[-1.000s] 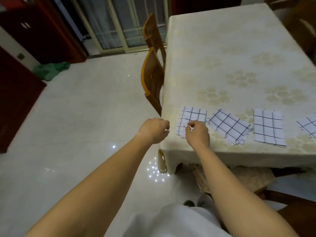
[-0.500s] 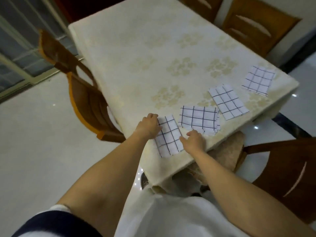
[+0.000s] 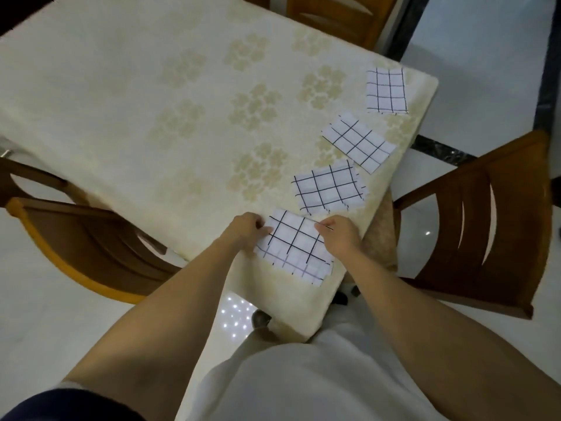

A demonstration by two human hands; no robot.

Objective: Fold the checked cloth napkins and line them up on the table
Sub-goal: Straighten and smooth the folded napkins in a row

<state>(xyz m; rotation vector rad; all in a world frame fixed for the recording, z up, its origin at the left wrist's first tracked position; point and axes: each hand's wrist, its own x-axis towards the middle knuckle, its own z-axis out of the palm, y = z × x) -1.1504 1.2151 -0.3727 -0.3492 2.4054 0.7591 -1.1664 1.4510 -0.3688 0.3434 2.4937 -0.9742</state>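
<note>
I see a cream floral tablecloth (image 3: 182, 117) above glossy white floor (image 3: 45, 314). Wooden chairs (image 3: 485, 223) flank it. Both my left hand (image 3: 246, 230) and right hand (image 3: 341, 237) pinch the nearest napkin (image 3: 293, 247).

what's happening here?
A person stands at a table with a cream floral tablecloth, both hands on the nearest white black-checked cloth napkin: left hand at its left edge, right hand at its upper right corner. Three more folded checked napkins lie in a loose row beyond.

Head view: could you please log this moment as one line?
left hand: on near napkin left edge | right hand: pinching its right edge | other napkins: three folded, along table edge
</note>
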